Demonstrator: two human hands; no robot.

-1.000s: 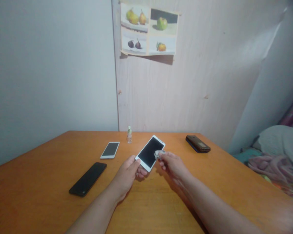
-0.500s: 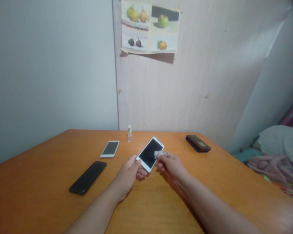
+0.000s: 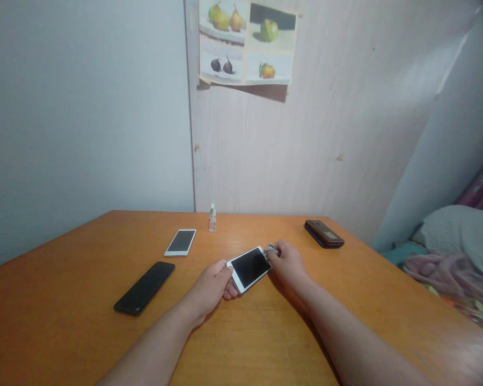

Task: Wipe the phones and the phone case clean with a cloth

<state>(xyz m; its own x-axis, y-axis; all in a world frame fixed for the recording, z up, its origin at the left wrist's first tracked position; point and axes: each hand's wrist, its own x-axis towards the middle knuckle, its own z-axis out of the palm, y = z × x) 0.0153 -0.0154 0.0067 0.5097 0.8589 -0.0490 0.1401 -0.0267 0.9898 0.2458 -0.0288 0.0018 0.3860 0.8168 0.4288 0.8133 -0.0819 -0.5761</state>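
A white smartphone (image 3: 249, 267) with a dark screen is gripped at its lower left end by my left hand (image 3: 214, 287), thumb on the front and fingers underneath. My right hand (image 3: 286, 264) pinches a small greyish-white cloth or wipe (image 3: 271, 250) at the phone's upper right end. The cloth is partly hidden by the fingers, and I cannot tell its exact kind. The phone is held tilted above the wooden table (image 3: 241, 343), its far end pointing right.
Left of my hands lie a black smartphone (image 3: 145, 288) and, further back, another white smartphone (image 3: 180, 242). A small clear bottle (image 3: 212, 219) stands near the back edge. A brown wallet-like case (image 3: 324, 234) lies at the back right. Bedding (image 3: 459, 268) is beyond the table's right side.
The phone has turned clockwise and now lies flatter toward the right. My right hand, with the cloth, has moved from the screen's side to the phone's far end.
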